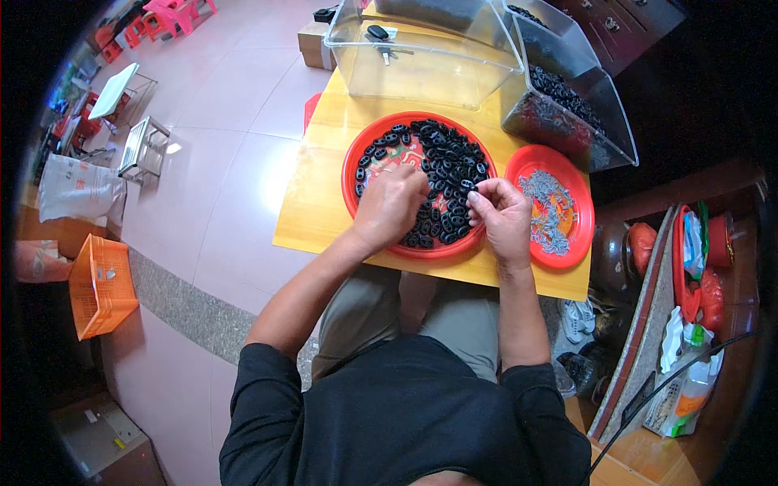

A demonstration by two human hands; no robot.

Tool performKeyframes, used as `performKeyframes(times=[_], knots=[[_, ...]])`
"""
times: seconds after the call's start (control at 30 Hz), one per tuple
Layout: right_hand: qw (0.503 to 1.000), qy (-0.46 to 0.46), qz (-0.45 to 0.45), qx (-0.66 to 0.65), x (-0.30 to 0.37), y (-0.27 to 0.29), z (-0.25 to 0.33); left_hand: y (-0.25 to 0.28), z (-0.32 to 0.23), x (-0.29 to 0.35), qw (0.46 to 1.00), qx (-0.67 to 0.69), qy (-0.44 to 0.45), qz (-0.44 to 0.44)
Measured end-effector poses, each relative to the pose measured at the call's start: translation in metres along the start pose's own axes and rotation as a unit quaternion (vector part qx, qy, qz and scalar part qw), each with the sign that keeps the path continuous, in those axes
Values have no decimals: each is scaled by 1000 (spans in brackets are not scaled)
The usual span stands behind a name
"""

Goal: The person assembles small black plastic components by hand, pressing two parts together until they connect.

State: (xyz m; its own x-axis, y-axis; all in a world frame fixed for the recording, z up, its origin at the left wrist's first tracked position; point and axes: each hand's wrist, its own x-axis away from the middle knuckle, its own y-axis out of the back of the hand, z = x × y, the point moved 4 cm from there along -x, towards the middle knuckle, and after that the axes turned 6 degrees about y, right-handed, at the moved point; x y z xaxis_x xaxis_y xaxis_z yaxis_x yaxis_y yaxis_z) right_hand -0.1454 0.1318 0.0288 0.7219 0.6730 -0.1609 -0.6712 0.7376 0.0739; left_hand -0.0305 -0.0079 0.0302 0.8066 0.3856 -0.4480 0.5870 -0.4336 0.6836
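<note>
A round red tray [350, 166] on the yellow table holds many small black oval plastic pieces [454, 158], several showing two holes. Over its left part hovers my left hand [393, 202], fingers curled together; whatever they hold is hidden. At the tray's right rim, my right hand [506, 217] pinches one black oval plastic piece [471, 189] between thumb and forefinger. Just right of that hand, a smaller red plate [580, 236] carries a scatter of tiny grey metal-looking bits [549, 206], too small to name surely.
Beyond the tray on the yellow table [312, 194] stands a clear plastic bin [421, 81] with keys [385, 53] seen through it. Another clear bin [559, 121] holds more black pieces. An orange crate [105, 283] and a metal-framed stool [144, 150] stand leftward on the floor.
</note>
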Motion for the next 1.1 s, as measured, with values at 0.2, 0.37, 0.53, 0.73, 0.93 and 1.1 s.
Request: performKeyframes(times=[0.2, 0.37, 0.53, 0.73, 0.93, 1.1], knots=[[1000, 3, 0, 4, 7, -1, 2, -26, -25, -9, 991, -89, -66, 79], [1000, 0, 1, 9, 11, 1, 2, -36, -17, -22, 981, -112, -86, 136], [1000, -1, 2, 7, 12, 3, 1, -50, -10, -36, 957, -108, -127, 236], [1000, -1, -8, 7, 13, 6, -3, -56, 0, -45, 941, -78, -163, 288], [1000, 3, -7, 2, 16, 5, -4, -61, 0, -48, 908, -106, -162, 372], [1000, -2, 0, -4, 17, 1, -1, -56, -6, -55, 894, -94, -160, 408]])
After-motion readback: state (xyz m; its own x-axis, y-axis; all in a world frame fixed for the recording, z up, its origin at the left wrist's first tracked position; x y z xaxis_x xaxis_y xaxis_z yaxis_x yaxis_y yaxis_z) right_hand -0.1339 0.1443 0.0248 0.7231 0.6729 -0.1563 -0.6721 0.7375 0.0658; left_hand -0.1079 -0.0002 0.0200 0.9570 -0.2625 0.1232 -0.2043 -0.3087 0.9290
